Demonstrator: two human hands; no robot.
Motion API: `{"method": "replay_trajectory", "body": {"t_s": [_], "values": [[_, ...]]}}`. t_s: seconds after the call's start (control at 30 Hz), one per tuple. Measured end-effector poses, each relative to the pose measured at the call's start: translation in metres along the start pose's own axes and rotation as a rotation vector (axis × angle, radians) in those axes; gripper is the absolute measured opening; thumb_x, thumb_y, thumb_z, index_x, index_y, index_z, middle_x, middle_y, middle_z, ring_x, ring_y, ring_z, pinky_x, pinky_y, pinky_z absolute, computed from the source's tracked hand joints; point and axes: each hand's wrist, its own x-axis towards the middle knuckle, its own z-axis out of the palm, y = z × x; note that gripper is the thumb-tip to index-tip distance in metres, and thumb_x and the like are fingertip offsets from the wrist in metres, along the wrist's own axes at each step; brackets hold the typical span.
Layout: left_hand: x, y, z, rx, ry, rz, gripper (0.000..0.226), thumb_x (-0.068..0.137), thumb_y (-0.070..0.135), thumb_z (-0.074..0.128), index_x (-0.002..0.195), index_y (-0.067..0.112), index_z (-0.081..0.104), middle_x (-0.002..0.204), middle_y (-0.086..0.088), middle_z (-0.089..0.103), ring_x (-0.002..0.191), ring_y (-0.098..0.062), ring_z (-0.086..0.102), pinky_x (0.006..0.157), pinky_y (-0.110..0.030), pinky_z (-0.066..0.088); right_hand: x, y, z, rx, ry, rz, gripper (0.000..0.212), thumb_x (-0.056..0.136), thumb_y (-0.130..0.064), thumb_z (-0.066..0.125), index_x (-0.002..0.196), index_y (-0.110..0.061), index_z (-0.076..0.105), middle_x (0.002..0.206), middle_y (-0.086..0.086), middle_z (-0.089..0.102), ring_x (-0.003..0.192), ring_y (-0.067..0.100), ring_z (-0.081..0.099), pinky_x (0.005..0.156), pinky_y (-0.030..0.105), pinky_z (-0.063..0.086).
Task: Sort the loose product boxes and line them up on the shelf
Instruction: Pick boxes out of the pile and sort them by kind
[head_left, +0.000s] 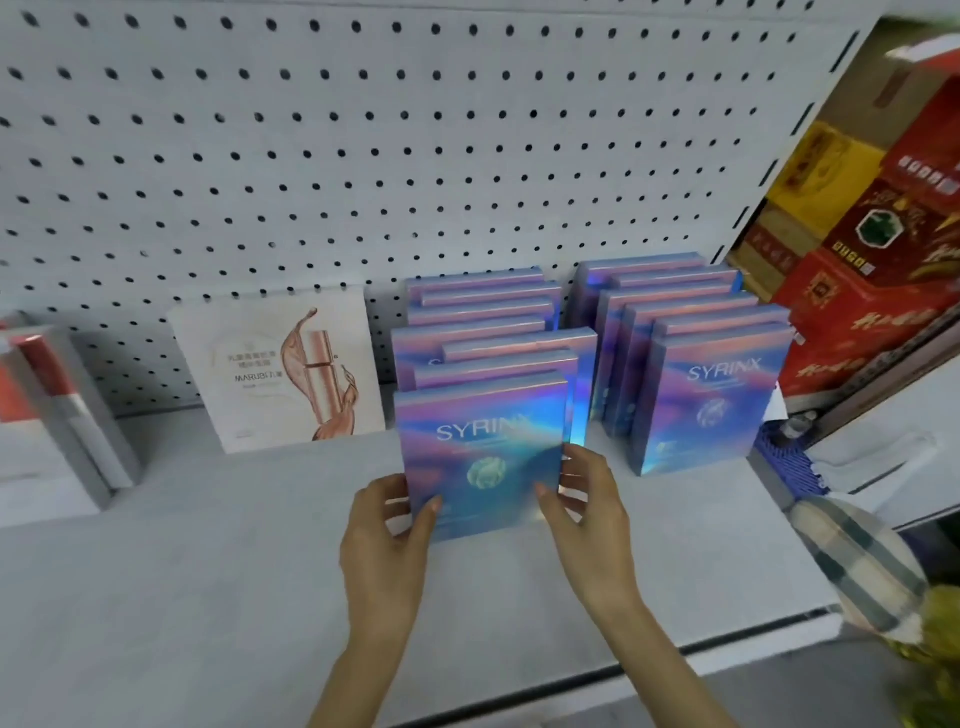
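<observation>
Iridescent blue-and-pink boxes marked SYRINX stand in two rows on the shelf (208, 571), running back to the pegboard (311, 156). The front box (480, 457) stands upright at the head of the left row (483, 332), gripped from both sides. The left hand (387, 519) has its thumb on the face and its fingers curled round the left edge. The right hand (587, 499) pinches the lower right edge the same way.

Most of the job looks done, as no loose box of this kind lies on the shelf. What seems left is squaring up. The left row is ragged, with a box or two jutting right, and the right row (696, 332) steps sideways toward the front. A white box (280, 369) stands alone against the pegboard; whether it belongs there I cannot tell.

Grey boxes (52, 415) at far left and red cartons (883, 260) at right are blurred and cut off by the frame. How many boxes each row holds is hidden behind the fronts.
</observation>
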Motion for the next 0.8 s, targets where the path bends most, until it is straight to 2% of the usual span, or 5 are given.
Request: {"method": "replay_trajectory", "body": {"t_s": [0.2, 0.4, 0.57, 0.67, 0.8], "values": [[0.008, 0.002, 0.004, 0.064, -0.120, 0.025, 0.023, 0.083, 0.035, 0.070, 0.098, 0.027, 0.055, 0.091, 0.011, 0.065, 0.080, -0.010, 0.062, 0.069, -0.024, 0.044, 0.010, 0.000, -0.007, -0.039, -0.072, 0.019, 0.039, 0.086, -0.010, 0.068, 0.115, -0.027, 0.049, 0.111, -0.002, 0.060, 0.095, 0.002, 0.058, 0.071, 0.002, 0.042], [0.004, 0.003, -0.027, 0.068, -0.184, 0.062, 0.034, 0.087, 0.033, 0.066, 0.114, 0.016, 0.054, 0.102, 0.001, 0.062, 0.093, -0.020, 0.063, 0.083, -0.034, 0.051, -0.006, -0.003, -0.011, -0.148, -0.097, 0.030, 0.057, 0.087, -0.016, 0.069, 0.137, -0.015, 0.041, 0.131, 0.014, 0.049, 0.114, 0.026, 0.053, 0.099, 0.036, 0.043], [-0.076, -0.018, -0.108, 0.012, -0.067, 0.083, 0.025, 0.091, 0.029, 0.060, 0.114, 0.020, 0.055, 0.102, 0.007, 0.063, 0.085, -0.006, 0.062, 0.069, -0.006, 0.042, -0.093, -0.009, -0.016, 0.022, -0.065, -0.021, 0.057, 0.088, -0.008, 0.066, 0.138, -0.017, 0.042, 0.128, 0.003, 0.048, 0.101, 0.014, 0.055, 0.086, 0.021, 0.045], [-0.152, -0.067, -0.156, -0.008, -0.020, 0.001, 0.016, 0.091, 0.023, 0.060, 0.108, 0.022, 0.060, 0.097, 0.007, 0.068, 0.085, -0.007, 0.065, 0.073, -0.016, 0.049, -0.174, 0.011, -0.009, 0.141, -0.126, -0.028, 0.041, 0.088, -0.005, 0.065, 0.123, -0.025, 0.055, 0.111, -0.006, 0.061, 0.092, 0.004, 0.062, 0.077, 0.010, 0.047], [-0.255, -0.135, -0.208, -0.006, 0.023, -0.210, 0.015, 0.084, 0.029, 0.065, 0.098, 0.028, 0.062, 0.084, 0.009, 0.071, 0.075, -0.012, 0.068, 0.068, -0.025, 0.054, -0.278, 0.042, 0.020, 0.189, -0.371, 0.097, 0.039, 0.085, 0.005, 0.064, 0.103, -0.029, 0.063, 0.097, -0.005, 0.071, 0.091, 0.007, 0.067, 0.082, 0.018, 0.050]]}}
